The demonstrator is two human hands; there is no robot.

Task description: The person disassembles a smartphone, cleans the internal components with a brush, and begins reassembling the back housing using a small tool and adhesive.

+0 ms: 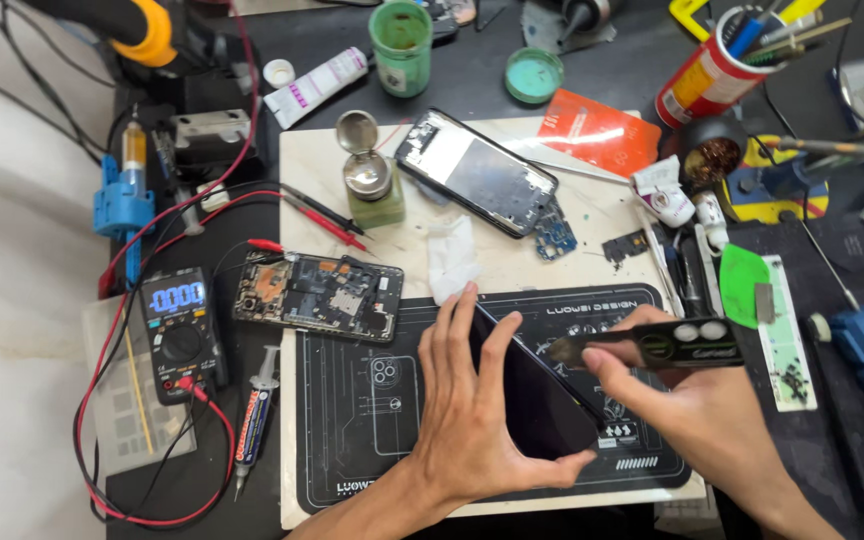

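Two hands meet at the dark glossy phone screen panel point(532, 395): I see my left hand point(472, 410) clasping its edges, long axis toward eleven o'clock, while my right hand point(692, 410) pinches black flat tweezers point(652, 345) at its two o'clock edge.

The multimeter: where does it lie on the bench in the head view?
The multimeter lies at the left of the head view, between the opened phone body and a blue tool, with a syringe just to its lower right.
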